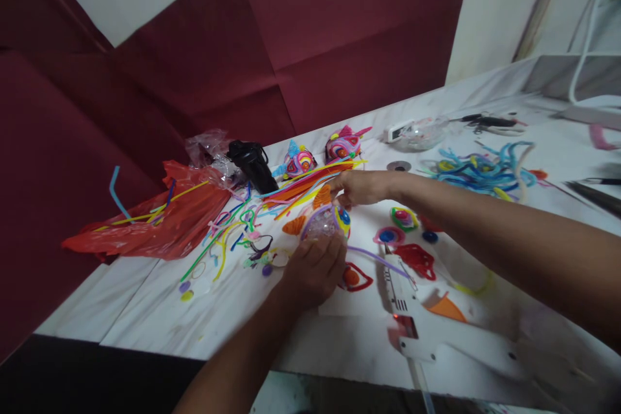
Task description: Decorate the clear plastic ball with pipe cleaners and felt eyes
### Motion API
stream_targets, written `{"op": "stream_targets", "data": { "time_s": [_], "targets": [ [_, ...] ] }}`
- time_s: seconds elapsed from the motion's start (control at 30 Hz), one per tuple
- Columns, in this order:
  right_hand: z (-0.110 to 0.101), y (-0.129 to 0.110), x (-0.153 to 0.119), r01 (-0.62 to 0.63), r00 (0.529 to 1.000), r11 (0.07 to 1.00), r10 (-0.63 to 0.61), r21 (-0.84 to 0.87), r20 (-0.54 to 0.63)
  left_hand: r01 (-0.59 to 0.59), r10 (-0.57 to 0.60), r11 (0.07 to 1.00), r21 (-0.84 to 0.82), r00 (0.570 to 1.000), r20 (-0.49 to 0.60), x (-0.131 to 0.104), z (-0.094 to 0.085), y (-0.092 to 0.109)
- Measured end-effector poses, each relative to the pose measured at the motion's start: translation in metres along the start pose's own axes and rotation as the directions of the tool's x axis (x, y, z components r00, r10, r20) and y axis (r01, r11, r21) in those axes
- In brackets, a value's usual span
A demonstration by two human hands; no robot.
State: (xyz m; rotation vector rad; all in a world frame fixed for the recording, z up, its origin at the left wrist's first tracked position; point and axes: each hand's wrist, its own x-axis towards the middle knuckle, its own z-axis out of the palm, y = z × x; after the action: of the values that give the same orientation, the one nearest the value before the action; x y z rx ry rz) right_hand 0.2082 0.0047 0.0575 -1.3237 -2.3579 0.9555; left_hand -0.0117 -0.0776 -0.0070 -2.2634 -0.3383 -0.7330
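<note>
Dim, greyish light in here; the maroon sheet (349,26) darkens toward the left, a red glow shows on the glue gun (436,333), and the desk (155,317) blurs at lower right

No text, label, brand, number or sign could be read. Any print on the white glue gun (436,331) was too small to make out, and any on the small white box (394,134) at the back of the table was too blurred to tell.
</note>
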Motion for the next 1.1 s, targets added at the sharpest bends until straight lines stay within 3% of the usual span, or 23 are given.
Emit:
{"op": "stream_targets", "data": {
  "time_s": [0.23,0.57,1.1],
  "targets": [
    [0.009,0.007,-0.001,0.048,0.996,0.982,-0.034,0.185,-0.079,0.038,-0.038,0.999,-0.018,0.999,-0.005,-0.006,0.003,-0.001],
    [0.017,0.012,-0.012,0.102,0.991,0.92,-0.06,0.379,-0.123,-0.012,0.012,1.0,0.007,0.998,-0.061,-0.009,0.01,-0.008],
    [0.015,0.025,-0.001,0.064,0.994,0.892,-0.015,0.447,-0.113,0.024,-0.027,0.998,-0.055,0.998,-0.052,-0.009,0.008,-0.008]
  ]
}}
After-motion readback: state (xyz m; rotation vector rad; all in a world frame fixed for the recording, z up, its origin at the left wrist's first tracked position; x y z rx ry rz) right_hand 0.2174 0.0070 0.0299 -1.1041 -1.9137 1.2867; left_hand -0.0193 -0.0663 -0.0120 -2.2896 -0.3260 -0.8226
